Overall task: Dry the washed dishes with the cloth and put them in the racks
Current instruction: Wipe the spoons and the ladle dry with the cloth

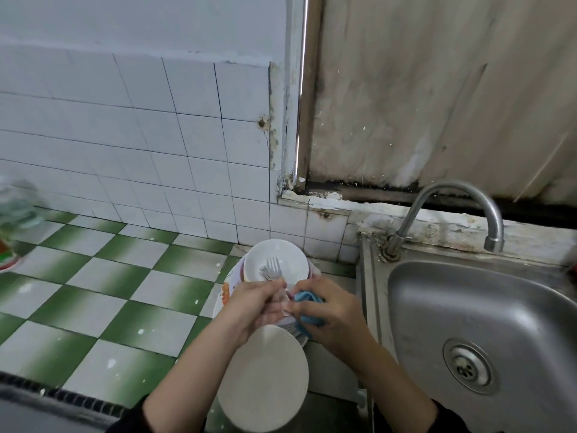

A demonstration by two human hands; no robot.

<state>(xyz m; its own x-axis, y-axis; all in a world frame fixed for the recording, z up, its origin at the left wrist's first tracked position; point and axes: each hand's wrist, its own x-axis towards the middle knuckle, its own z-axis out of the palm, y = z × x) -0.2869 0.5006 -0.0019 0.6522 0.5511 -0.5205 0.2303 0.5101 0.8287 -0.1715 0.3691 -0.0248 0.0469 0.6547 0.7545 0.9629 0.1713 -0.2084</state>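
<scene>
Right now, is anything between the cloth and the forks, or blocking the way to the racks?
Nothing visible between them: left hand grips the forks, right hand holds the blue cloth against it. No rack is in view.

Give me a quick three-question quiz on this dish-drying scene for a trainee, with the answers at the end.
1. True or false: the right hand holds the blue cloth.
2. What does the left hand grip? A) forks B) a cup C) a sponge
3. Fill in: the steel sink lies on the person's ____ side.
Key: 1 true; 2 A; 3 right.
</scene>
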